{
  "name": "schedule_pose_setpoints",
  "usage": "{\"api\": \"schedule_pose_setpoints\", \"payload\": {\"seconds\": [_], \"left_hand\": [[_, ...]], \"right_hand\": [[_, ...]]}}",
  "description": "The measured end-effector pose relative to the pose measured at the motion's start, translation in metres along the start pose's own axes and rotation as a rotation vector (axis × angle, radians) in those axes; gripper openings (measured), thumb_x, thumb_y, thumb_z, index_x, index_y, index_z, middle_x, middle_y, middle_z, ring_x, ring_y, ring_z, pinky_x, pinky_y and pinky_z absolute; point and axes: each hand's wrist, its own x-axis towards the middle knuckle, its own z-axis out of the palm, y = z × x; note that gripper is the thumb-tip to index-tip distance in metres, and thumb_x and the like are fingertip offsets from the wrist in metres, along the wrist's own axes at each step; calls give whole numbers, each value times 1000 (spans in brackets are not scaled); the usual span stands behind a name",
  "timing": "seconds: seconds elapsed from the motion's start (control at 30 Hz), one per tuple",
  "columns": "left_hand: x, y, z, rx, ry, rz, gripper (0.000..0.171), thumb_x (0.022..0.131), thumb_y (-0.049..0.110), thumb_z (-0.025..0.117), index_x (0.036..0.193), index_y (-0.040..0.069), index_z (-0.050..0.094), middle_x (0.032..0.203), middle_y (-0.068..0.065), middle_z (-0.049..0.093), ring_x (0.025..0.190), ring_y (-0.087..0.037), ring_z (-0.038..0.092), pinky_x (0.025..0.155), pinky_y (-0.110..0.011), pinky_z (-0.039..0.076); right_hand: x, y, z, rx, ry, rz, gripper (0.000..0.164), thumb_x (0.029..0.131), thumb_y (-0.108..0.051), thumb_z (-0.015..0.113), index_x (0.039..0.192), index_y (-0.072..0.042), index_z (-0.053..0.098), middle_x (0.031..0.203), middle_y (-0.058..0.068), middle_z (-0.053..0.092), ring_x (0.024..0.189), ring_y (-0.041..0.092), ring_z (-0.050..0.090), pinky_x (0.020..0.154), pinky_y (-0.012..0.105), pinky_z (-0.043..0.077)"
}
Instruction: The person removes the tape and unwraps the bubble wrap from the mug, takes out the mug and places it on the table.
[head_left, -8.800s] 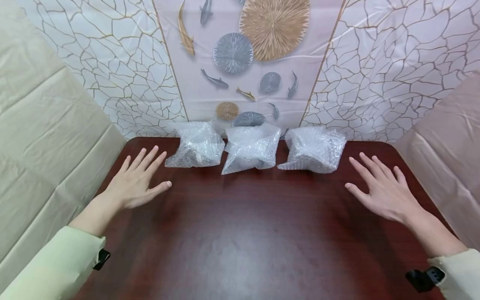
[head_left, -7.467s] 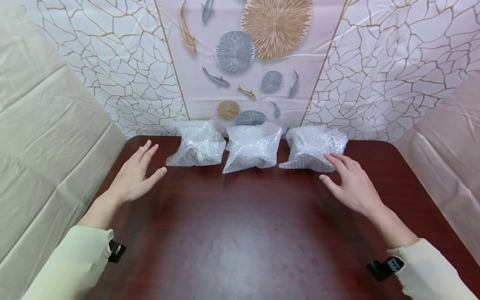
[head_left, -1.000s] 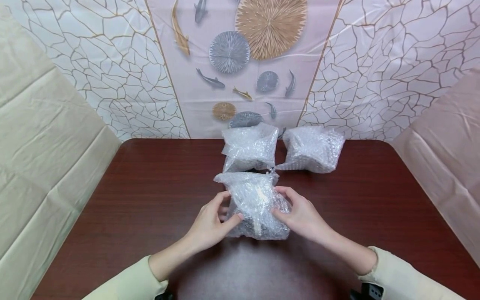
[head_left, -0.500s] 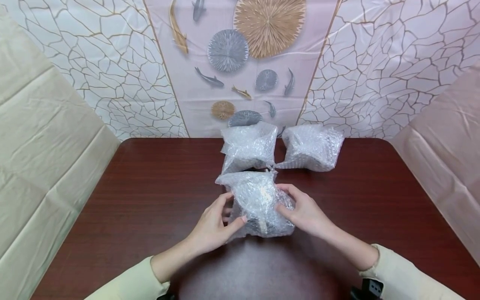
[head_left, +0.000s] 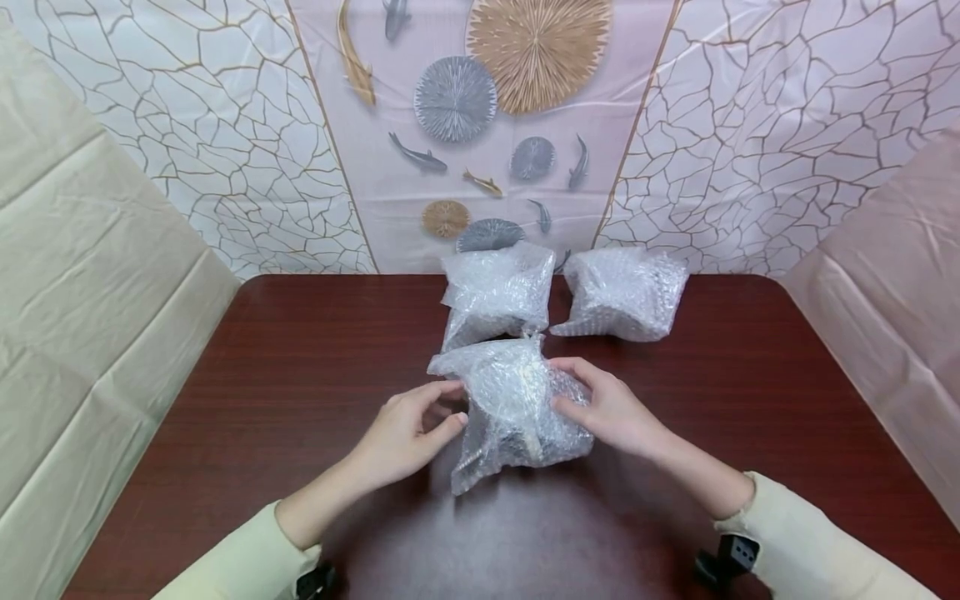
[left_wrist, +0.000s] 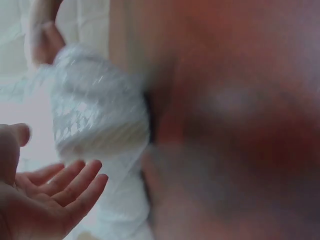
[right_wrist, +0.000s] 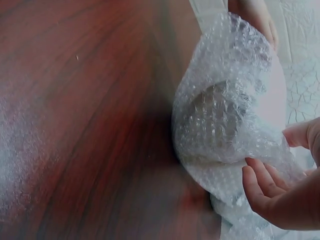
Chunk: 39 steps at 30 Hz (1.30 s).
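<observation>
A bubble-wrapped package [head_left: 517, 408] sits mid-table before me, its contents blurred by the clear wrap. A round, darker shape shows through the bubble wrap [right_wrist: 220, 115] in the right wrist view. My right hand [head_left: 611, 412] holds the package's right side, thumb and fingers around a fold of the wrap; the right wrist view shows this hand [right_wrist: 287, 187] too. My left hand [head_left: 408, 429] is beside the package's left side with fingers loosely bent. In the left wrist view that hand [left_wrist: 47, 200] appears apart from the package [left_wrist: 97, 105], palm facing it.
Two more bubble-wrapped packages stand at the table's back edge, a middle one [head_left: 498, 292] right behind the held package and a right one [head_left: 626, 292]. A patterned cloth [head_left: 480, 125] hangs behind the dark red table [head_left: 300, 358], with plain cloth [head_left: 90, 333] at the sides.
The package formerly at the back left now lies mid-table between my hands. Within the last half second my left hand has drawn off leftward, and the package has turned, its lower left corner sticking out.
</observation>
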Motion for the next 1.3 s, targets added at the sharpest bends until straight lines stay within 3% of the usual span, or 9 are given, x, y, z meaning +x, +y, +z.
{"api": "schedule_pose_setpoints", "payload": {"seconds": [0.2,0.3,0.43,0.57,0.83,0.93,1.07,1.17,1.3], "left_hand": [[9,9,-23,1,161,92,8,85,14,63,91,15,68,83,8,68,66,-2,59,58,-20,51],[15,14,-31,-25,234,161,8,85,9,62,89,13,68,79,8,67,63,-3,56,55,-20,48],[27,13,-37,-26,260,237,11,85,7,61,92,11,68,82,6,66,69,-6,57,60,-20,48],[39,3,-34,3,226,244,15,85,10,61,98,11,68,90,5,66,75,-6,57,62,-20,47],[49,-14,-21,15,62,148,29,86,17,62,115,10,64,110,-3,65,81,-11,56,68,-26,48],[49,-15,-19,24,37,123,31,87,20,61,117,12,63,109,-1,65,72,-13,51,63,-24,44],[48,-15,-17,34,23,116,32,87,22,61,117,14,63,110,2,64,79,-10,55,71,-26,47],[46,-14,-15,48,16,116,32,87,23,61,117,15,63,112,4,63,96,-7,58,82,-30,49],[45,-13,-14,72,26,121,31,86,24,62,115,15,63,111,5,63,103,-8,58,86,-32,49]], "right_hand": [[6,7,-3,8,-43,-29,45,86,-19,64,129,-13,50,131,6,53,126,30,42,103,49,34],[10,9,-6,5,-65,-50,45,87,-21,63,130,-14,50,131,7,53,126,31,42,103,50,34],[15,11,-10,-5,-88,-98,45,87,-21,63,130,-14,50,131,6,53,126,28,43,102,48,35],[21,13,-14,-9,-119,-134,45,87,-18,64,129,-15,50,131,5,53,125,25,44,102,46,37],[25,6,-19,-114,-101,-219,45,86,-17,64,129,-15,51,128,2,55,121,19,48,99,39,41],[26,-1,-21,-193,-33,-322,44,85,-16,64,127,-14,53,125,0,56,115,16,52,95,36,45],[29,-12,-22,-301,30,-490,40,84,-13,65,123,-13,56,121,-1,56,112,15,52,94,35,44],[32,-20,-21,-365,19,-618,37,83,-12,66,119,-13,59,119,0,57,113,17,50,95,36,42],[36,-28,-21,-417,-16,-767,32,82,-11,66,114,-12,62,116,1,59,112,17,50,94,36,42]]}}
